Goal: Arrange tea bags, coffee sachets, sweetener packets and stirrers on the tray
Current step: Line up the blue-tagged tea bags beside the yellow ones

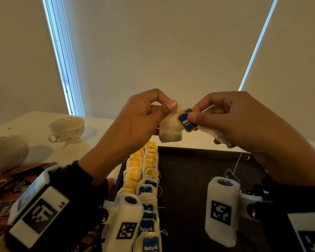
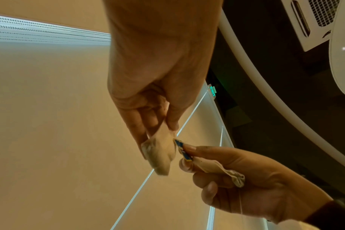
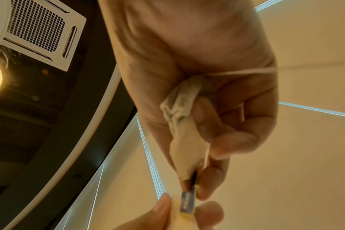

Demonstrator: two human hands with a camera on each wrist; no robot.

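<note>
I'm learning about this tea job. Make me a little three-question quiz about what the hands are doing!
1. True or false: the left hand pinches a tea bag held up above the tray.
2. What does the right hand pinch between thumb and finger? A) a stirrer B) the blue tag C) a cup handle
3. Fill in: the right hand also holds a second tea bag, and its ____ hangs down with another blue tag at the end.

Key: 1 true. 2 B. 3 string.
</note>
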